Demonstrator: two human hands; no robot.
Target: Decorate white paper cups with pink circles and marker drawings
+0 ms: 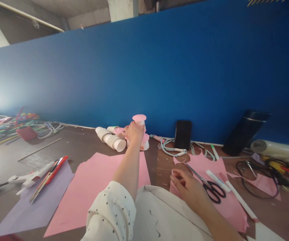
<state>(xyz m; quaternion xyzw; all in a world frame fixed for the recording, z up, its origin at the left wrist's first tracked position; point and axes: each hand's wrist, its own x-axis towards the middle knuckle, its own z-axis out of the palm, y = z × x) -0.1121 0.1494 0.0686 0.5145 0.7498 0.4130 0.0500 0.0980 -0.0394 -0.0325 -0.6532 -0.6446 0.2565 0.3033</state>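
Observation:
My left hand (134,132) is stretched toward the back of the desk, its fingers closed round a white paper cup (141,123) with a pink disc on top. More pink petal-like pieces (145,138) and a white base lie under and beside it; my fingers hide part of them. Loosely bent, my right hand (184,184) hovers over or rests on a cut sheet of pink paper (231,209), its thumb and fingers a little apart. Black-handled scissors (213,191) lie on that paper beside it. Left of my left forearm is a larger pink sheet (91,187).
Stacked paper cups (110,139) lie left of my left hand. A box cutter (50,177) and glue gun (31,175) rest on purple paper (44,207). Along the blue partition (146,67) stand a black phone (183,134) and a dark bottle (244,132), with cables nearby.

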